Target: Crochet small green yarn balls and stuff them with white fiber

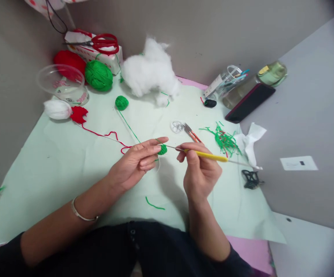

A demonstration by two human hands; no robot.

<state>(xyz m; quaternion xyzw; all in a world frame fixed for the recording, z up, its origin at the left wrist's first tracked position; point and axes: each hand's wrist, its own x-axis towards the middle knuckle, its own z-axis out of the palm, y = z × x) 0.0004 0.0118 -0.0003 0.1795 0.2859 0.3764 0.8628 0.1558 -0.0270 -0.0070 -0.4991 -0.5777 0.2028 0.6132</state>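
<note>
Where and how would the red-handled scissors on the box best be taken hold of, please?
Probably by the red loops of the scissors, coming from the picture's right: the loops lie at that end, atop the box, while the narrow blades point left.

Scissors (91, 43) on box (112, 60) — stuffing (149, 73) behind crochet piece (163, 150)

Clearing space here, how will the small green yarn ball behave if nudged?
The small green ball looks roundish, so it would probably roll. Being wound yarn, it's likely light and soft. Its strand, leading toward the left hand, may trail.
</note>
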